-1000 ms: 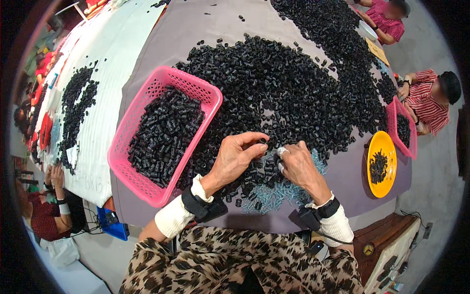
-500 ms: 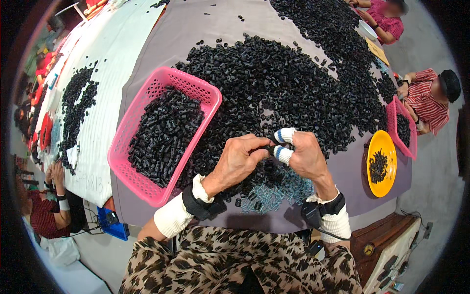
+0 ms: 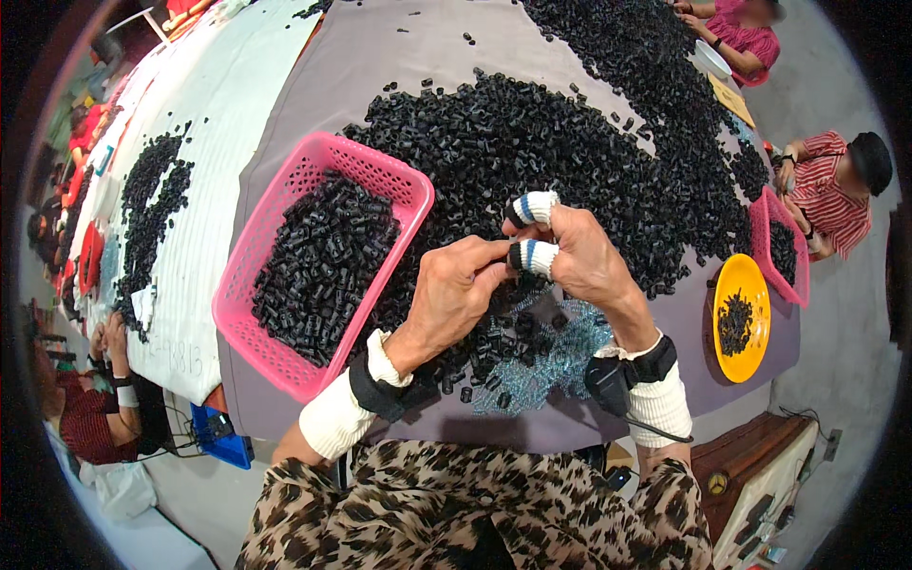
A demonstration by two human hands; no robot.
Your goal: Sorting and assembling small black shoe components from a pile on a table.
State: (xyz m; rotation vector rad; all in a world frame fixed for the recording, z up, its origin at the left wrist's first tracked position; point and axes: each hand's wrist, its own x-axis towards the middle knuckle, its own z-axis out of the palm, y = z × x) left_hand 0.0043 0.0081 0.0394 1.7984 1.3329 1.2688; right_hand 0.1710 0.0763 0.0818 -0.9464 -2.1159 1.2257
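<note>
Over the near edge of a big heap of small black plastic parts point(image 3: 560, 142), both my hands meet fingertip to fingertip. My left hand point(image 3: 454, 296) is closed in a pinch of thumb and forefinger. My right hand point(image 3: 591, 255) curls its thumb and forefinger, each in a white knitted finger sleeve point(image 3: 535, 256) with a blue stripe, against the left fingertips. Whatever lies between the fingers is too small and hidden to name. Below the hands lies a patch of tiny clear bluish pieces point(image 3: 537, 375). A pink perforated basket point(image 3: 249, 223) full of black parts stands left of my left hand.
At right, a yellow plate point(image 3: 757, 328) holds small dark pieces beside another pink basket point(image 3: 800, 285). People sit around the table, including one in a striped shirt point(image 3: 836, 190) at right. A second black pile point(image 3: 147, 214) lies on the white cloth at left.
My right hand has moved up, its thumb and forefinger farther apart. My left hand has shifted up slightly too, uncovering more of the clear pieces.
</note>
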